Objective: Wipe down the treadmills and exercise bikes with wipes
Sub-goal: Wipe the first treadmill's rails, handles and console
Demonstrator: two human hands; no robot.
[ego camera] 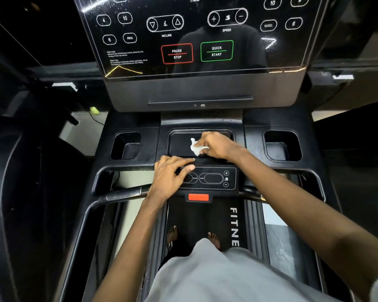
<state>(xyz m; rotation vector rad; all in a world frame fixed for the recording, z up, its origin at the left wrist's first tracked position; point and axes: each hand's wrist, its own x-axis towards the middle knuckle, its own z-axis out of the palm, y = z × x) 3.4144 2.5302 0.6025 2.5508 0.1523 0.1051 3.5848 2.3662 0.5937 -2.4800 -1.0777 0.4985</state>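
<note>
A white wipe (196,147) is pinched in the right hand (216,146) fingers inside the treadmill (205,88) tray (179,144), while the left hand (169,176) is laid open and empty on the panel (214,178).

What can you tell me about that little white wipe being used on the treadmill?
The small crumpled white wipe looks like thin, soft paper or cloth, bunched into a wad. The right hand pinches it and presses it against the shallow black plastic centre tray below the console screen. Part of it is hidden under the fingers.
</note>
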